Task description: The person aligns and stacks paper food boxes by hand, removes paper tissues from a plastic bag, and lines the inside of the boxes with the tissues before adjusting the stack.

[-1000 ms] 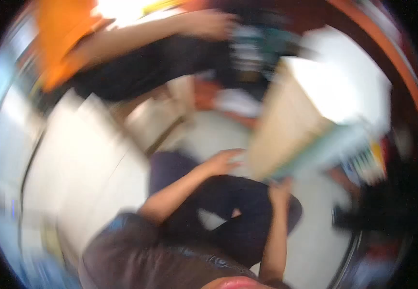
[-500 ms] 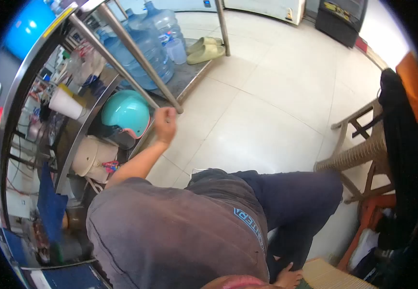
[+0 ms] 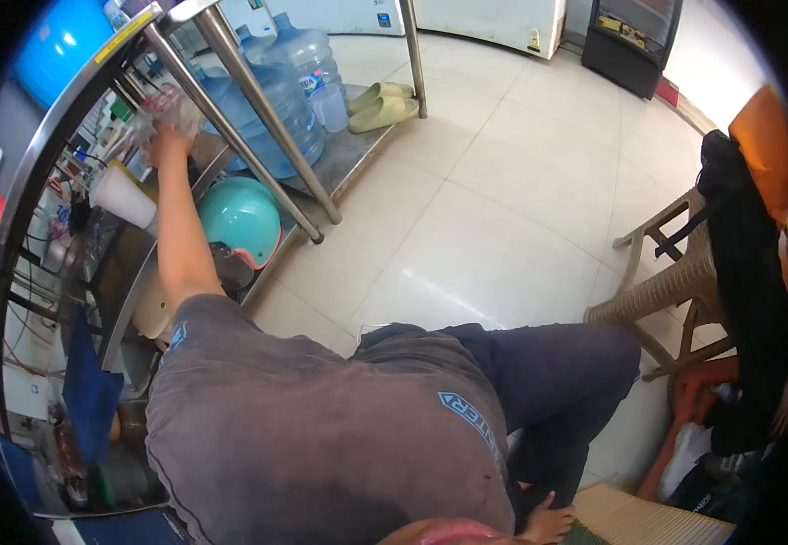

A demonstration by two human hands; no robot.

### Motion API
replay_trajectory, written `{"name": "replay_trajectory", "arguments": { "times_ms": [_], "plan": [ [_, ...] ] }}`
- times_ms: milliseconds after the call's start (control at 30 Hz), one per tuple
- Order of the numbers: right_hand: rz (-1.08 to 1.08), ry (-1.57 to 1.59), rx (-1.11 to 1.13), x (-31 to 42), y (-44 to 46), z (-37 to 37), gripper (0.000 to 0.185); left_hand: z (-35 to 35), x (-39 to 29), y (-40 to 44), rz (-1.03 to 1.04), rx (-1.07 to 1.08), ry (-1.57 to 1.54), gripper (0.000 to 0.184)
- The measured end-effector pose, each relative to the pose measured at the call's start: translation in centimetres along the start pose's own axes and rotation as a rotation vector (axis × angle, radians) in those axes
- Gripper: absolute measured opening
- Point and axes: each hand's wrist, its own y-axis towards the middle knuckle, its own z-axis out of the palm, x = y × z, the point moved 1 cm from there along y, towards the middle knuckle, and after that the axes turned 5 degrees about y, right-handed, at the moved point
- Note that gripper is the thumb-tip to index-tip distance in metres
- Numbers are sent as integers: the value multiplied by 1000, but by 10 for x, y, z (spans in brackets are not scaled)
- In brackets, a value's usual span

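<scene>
My left arm reaches across to the metal shelving on the left. My left hand (image 3: pixel 169 143) is among crumpled clear plastic bags (image 3: pixel 179 107) on an upper shelf and touches them. The plastic hides most of its fingers, so I cannot tell whether they close on it. Close beside the wrist stands a white plastic cup (image 3: pixel 123 195). Below the forearm sits a turquoise helmet (image 3: pixel 239 218) on the lower shelf. My right hand (image 3: pixel 548 524) lies low by my leg, its fingers spread on the edge of a ribbed tan surface (image 3: pixel 635 510), holding nothing.
Large blue water bottles (image 3: pixel 276 118) and green clogs (image 3: pixel 383 107) share the lower shelf behind metal posts (image 3: pixel 267 113). A brown plastic stool (image 3: pixel 676 286) with dark cloth (image 3: pixel 744 272) on it stands at right. Tiled floor (image 3: pixel 476 218) lies between. White freezers (image 3: pixel 494 23) stand at the back.
My left hand has moved up and left, from beside the shelf post above the helmet to the clear plastic bags. The right hand remains low by my leg.
</scene>
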Motion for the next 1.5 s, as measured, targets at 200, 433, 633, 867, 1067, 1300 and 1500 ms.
{"name": "replay_trajectory", "arguments": {
  "times_ms": [200,433,633,867,1067,1300,1500],
  "plan": [
    [3,19,30,0,1,-5,94,-93,1,-71,-160,-328,-246,31],
    [49,93,137,16,6,-43,74,-228,-72,-150,127,-762,-1298,15],
    [-74,1229,56,79,-11,-144,94,-295,-207,-293,692,63,-2235,17],
    [-478,1605,-180,117,-54,-224,86,-454,-278,-487,1942,1186,-3089,39],
    [254,475,-1221,-51,-51,-331,85,-586,-286,-462,516,975,-3508,86],
    [678,-6,-603,-93,68,-455,81,-576,-291,-529,758,1291,-3262,89],
    [713,172,-311,-85,80,-456,105,-561,-312,-543,1138,1263,-3061,71]
  ]
}}
